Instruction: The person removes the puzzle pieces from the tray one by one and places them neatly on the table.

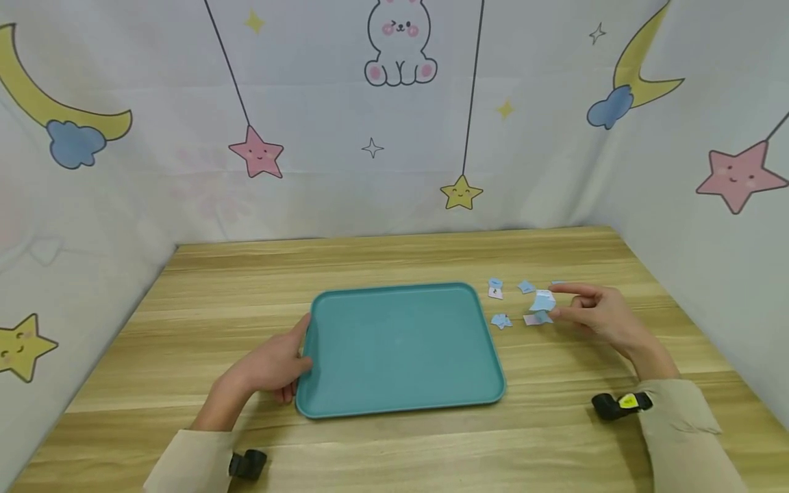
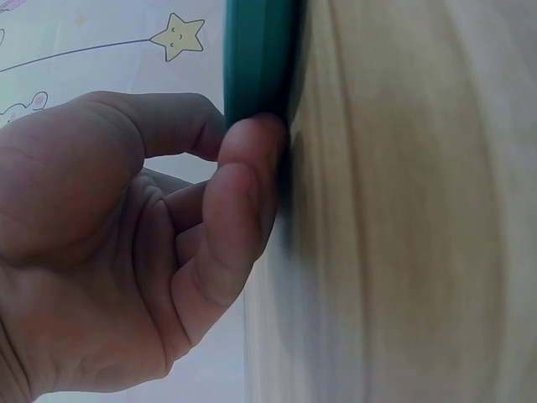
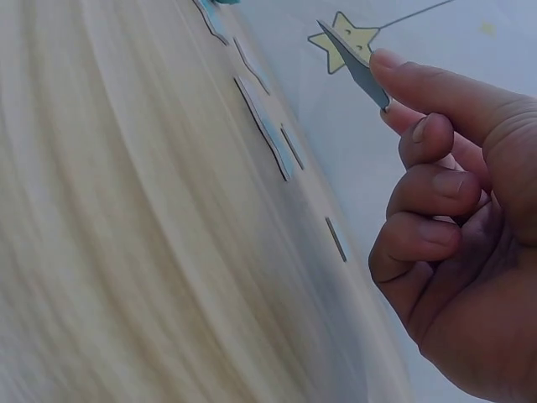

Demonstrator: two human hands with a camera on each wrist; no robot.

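A teal rectangular tray [image 1: 401, 349] lies on the wooden table. My left hand [image 1: 274, 363] holds its left edge, thumb at the rim; in the left wrist view the fingers [image 2: 231, 210] curl against the tray's side and underside. To the right of the tray, my right hand [image 1: 607, 320] pinches a thin light-blue and white puzzle piece [image 1: 543, 300] between thumb and index finger. That piece [image 3: 357, 71] is raised off the table in the right wrist view, with the other fingers curled. Below it lie a pinkish-white piece [image 1: 531, 320] and a blue one.
More small pieces lie right of the tray: a blue and white pair [image 1: 496, 288], a blue piece [image 1: 526, 287], a pale cluster [image 1: 502, 321] and one partly behind the right hand [image 1: 557, 282]. A patterned white cloth [image 1: 320, 198] encloses the table's back and sides.
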